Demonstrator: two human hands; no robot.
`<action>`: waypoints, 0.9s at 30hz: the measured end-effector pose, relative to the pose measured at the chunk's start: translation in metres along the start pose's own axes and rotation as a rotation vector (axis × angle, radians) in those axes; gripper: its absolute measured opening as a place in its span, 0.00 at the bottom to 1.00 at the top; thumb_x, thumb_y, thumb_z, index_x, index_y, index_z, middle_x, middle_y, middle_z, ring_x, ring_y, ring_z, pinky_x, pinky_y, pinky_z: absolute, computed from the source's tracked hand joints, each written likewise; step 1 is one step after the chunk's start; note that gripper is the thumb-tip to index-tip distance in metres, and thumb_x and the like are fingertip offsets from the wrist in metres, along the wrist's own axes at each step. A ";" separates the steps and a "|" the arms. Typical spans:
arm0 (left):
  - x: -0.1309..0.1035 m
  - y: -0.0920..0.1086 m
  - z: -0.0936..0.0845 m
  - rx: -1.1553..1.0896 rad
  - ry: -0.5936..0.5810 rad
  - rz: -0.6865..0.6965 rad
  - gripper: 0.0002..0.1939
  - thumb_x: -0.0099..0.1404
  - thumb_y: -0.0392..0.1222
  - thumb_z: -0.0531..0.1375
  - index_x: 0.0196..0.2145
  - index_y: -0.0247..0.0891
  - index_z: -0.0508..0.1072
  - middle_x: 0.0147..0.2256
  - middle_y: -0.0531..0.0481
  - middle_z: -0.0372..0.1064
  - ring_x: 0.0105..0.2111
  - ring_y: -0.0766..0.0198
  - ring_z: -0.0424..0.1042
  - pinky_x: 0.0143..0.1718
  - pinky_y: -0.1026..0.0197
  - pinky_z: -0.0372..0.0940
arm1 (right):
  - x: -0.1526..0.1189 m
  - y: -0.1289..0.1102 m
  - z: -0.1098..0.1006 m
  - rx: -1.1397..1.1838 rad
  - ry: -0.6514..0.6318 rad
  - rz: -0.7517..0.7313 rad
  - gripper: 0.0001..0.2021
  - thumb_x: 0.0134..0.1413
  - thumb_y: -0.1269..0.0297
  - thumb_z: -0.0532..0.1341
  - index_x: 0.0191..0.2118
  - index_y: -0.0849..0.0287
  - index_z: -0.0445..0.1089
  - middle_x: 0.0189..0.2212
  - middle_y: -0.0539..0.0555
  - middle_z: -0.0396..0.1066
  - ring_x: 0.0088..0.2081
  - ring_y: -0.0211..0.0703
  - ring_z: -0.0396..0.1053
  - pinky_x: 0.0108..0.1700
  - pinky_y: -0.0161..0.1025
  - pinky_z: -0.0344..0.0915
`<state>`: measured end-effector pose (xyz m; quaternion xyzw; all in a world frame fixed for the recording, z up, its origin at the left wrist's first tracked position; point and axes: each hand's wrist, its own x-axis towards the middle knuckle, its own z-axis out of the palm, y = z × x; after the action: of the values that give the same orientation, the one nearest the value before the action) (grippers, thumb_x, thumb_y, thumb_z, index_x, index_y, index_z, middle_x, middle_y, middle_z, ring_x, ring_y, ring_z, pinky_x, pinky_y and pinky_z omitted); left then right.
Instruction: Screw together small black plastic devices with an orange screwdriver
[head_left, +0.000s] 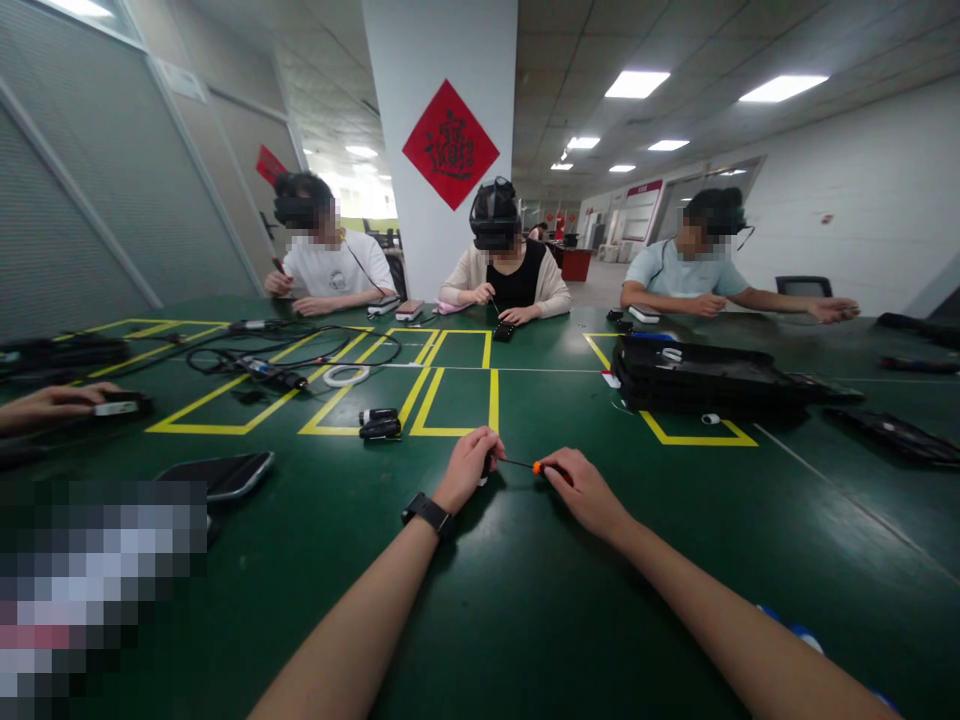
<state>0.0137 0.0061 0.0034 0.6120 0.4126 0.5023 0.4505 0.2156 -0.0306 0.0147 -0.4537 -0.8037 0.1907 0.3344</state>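
Screwdriver (538, 467), one, is clamped in the right grip (586, 488), one black part (487, 467) in the left grip (466, 466).

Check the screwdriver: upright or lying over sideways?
Sideways. The screwdriver runs nearly flat across the view, from the right hand toward the left hand.

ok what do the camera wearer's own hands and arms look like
Both the left hand and right hand are ungloved, and no sleeve shows on either forearm. The left wrist wears a black band, seemingly a watch; nothing shows on the right wrist. Any rings are too small to tell.
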 end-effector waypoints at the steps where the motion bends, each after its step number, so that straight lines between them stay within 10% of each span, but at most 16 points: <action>1: 0.000 0.000 0.000 -0.006 -0.005 -0.004 0.15 0.60 0.47 0.49 0.24 0.34 0.65 0.22 0.53 0.63 0.19 0.72 0.60 0.21 0.68 0.53 | 0.000 -0.001 0.000 0.000 0.000 -0.004 0.10 0.57 0.66 0.51 0.37 0.59 0.68 0.36 0.54 0.66 0.40 0.42 0.62 0.45 0.42 0.58; 27: -0.001 0.004 0.002 0.166 0.033 0.046 0.14 0.54 0.50 0.56 0.23 0.35 0.65 0.21 0.54 0.63 0.19 0.71 0.59 0.23 0.67 0.55 | 0.002 0.001 0.000 0.001 -0.006 0.006 0.10 0.57 0.67 0.50 0.36 0.59 0.67 0.35 0.54 0.66 0.40 0.41 0.62 0.45 0.41 0.58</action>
<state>0.0155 0.0038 0.0073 0.6482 0.4461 0.4865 0.3797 0.2153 -0.0289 0.0147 -0.4552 -0.8033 0.1935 0.3317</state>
